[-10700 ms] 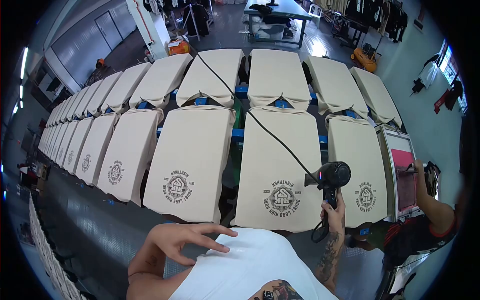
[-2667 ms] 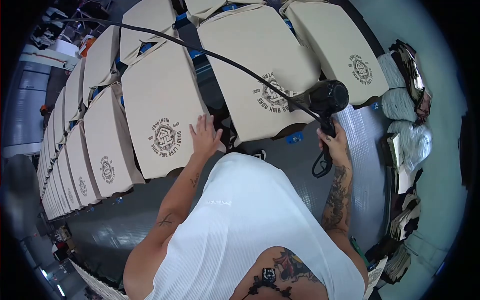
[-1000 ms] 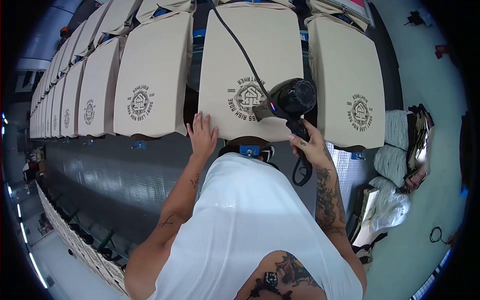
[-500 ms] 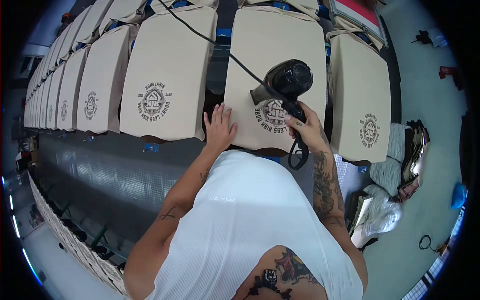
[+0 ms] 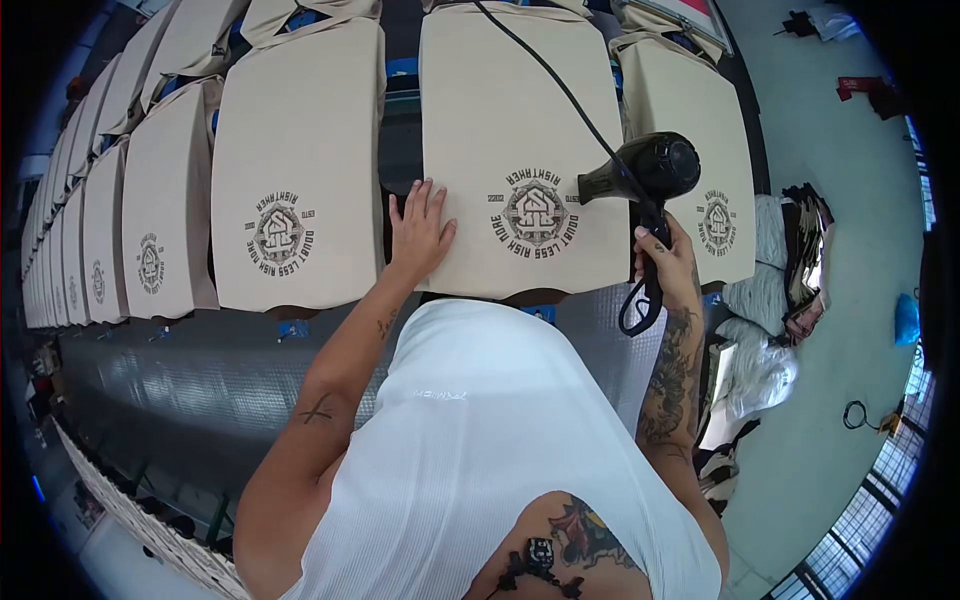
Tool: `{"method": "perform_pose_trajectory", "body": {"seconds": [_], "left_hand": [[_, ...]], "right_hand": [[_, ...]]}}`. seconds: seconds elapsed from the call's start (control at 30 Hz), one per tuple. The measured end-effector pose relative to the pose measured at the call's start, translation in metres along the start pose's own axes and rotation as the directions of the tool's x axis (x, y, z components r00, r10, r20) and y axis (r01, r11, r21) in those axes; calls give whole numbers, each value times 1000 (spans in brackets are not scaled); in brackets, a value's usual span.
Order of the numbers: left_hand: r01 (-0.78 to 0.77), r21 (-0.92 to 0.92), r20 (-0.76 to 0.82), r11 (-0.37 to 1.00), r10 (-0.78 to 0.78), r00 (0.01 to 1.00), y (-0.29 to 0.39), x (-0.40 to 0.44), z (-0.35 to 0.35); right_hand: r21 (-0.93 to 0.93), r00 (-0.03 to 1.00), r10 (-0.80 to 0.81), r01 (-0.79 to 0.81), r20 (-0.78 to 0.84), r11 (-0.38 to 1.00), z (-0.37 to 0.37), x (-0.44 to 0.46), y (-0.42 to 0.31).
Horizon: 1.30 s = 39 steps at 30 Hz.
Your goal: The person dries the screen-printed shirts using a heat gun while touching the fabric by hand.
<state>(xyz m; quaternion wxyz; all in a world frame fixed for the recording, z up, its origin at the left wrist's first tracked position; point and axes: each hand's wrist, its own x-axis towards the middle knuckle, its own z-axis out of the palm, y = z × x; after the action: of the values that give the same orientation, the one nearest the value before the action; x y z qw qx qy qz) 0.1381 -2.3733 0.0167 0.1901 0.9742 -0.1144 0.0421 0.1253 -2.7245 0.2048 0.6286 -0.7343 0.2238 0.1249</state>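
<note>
A black hair dryer [image 5: 655, 168] is gripped by its handle in my right hand [image 5: 670, 262], its nozzle pointing left at the right edge of a round dark print [image 5: 535, 218]. That print lies near the front end of a beige shirt [image 5: 515, 110] stretched over a board in front of me. Fingers spread, my left hand [image 5: 420, 230] rests on the left edge of this shirt and holds nothing. The dryer's black cord [image 5: 560, 85] runs up and left across the shirt.
Printed beige shirts on boards stand left [image 5: 300, 140] and right [image 5: 680, 110], with a row receding far left. A framed screen [image 5: 690, 20] lies at the top right. Wrapped bundles [image 5: 755, 370] and folded cloth [image 5: 805, 260] lie at right.
The dryer and my right hand have moved from over the print to its right side, uncovering it. My left hand remains at the shirt's left edge. The view has shifted.
</note>
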Motion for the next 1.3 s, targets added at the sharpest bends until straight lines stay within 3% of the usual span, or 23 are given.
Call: {"method": "perform_pose_trajectory", "body": {"seconds": [0.4,0.57,0.73,0.9,1.13,1.3], "left_hand": [[59,79,-11,995,-58,998,46,-31,7],[154,61,-33,986,-152,988,74,-53,18],[204,87,-19,975,-204,979,97,-66,27],[292,65,-11,954,-292,956,114,-74,32],[289,146,-2,946,-291,957,116,-83,25],[266,123,-5,956,-268,963,103,-77,20]], "right_hand": [[-86,897,-14,59,442,995,59,-5,4],[-67,904,-19,52,426,996,18,-11,19],[-5,946,-104,111,307,994,-41,-7,40],[-37,938,-72,90,338,995,-72,-18,49],[-91,890,14,31,456,995,-45,-32,47],[-87,856,-18,74,517,993,-4,-30,37]]}}
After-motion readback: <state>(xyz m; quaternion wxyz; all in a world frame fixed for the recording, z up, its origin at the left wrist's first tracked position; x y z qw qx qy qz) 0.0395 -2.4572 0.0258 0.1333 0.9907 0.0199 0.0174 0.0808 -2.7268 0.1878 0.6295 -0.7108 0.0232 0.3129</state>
